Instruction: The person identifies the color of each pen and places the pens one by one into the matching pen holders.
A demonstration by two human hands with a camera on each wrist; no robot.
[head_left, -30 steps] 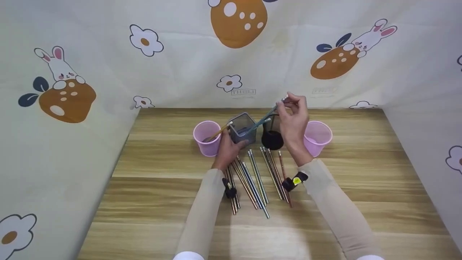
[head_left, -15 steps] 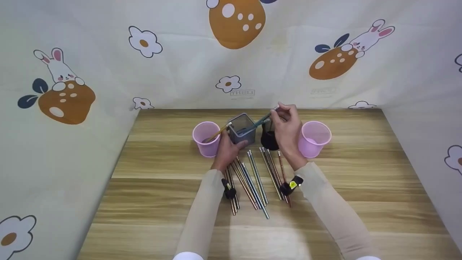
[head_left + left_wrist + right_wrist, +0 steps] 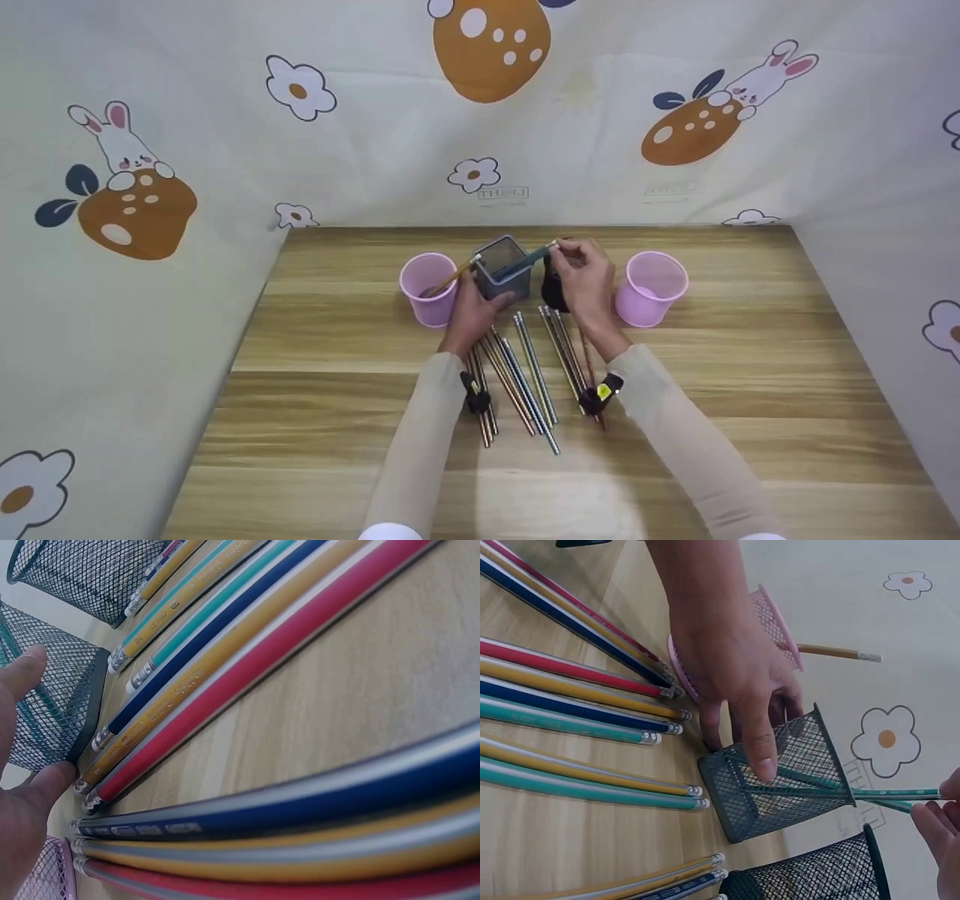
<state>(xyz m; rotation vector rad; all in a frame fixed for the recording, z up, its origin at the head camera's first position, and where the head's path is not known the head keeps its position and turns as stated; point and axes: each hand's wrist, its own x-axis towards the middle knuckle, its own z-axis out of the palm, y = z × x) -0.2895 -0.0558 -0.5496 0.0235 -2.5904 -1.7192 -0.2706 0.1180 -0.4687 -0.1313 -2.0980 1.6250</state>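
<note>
My left hand (image 3: 471, 311) steadies a dark square mesh pencil holder (image 3: 514, 290), its thumb along the near side and its fingers round the left. In the right wrist view two green pencils lean inside the holder, their ends sticking out over the rim. My right hand (image 3: 589, 283) pinches the eraser end of one green pencil (image 3: 889, 793), whose lower part is inside the holder. Directly behind that hand and partly hidden by it is a black mesh cup (image 3: 553, 291).
A pink mesh cup (image 3: 427, 309) on the left holds a yellow pencil (image 3: 454, 276); another pink cup (image 3: 646, 306) stands right. Several pencils (image 3: 534, 367) in yellow, blue, green and red lie in groups on the wooden table (image 3: 315, 420), partly beneath my wrists. A patterned curtain rises behind.
My right hand has come down and left, lowering the green pencil deeper into the square holder. The left hand has stayed in place on the holder.
</note>
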